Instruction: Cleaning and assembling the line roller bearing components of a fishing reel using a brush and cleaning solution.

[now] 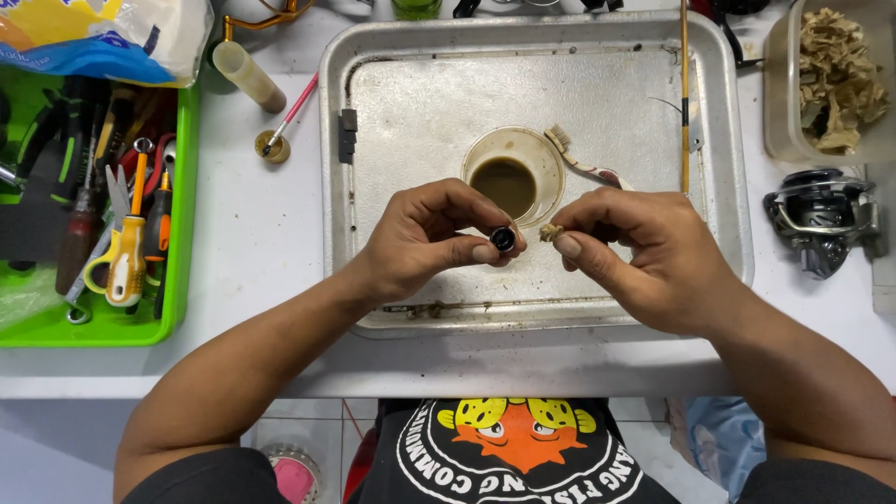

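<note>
You pinch a small black ring-shaped part (pixel 503 238) in your left hand (pixel 425 238) above the metal tray (pixel 719 140), while your right hand (pixel 644 252) pinches a wad of soiled paper (pixel 551 231) just beside it. It looks like the wiping step; press the wad gently into the bore.

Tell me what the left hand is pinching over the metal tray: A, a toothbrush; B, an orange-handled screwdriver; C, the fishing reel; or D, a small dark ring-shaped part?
D: the left hand pinches a small dark ring-shaped part between thumb and fingers above the metal tray, while the toothbrush lies by the bowl of brown liquid.
</note>
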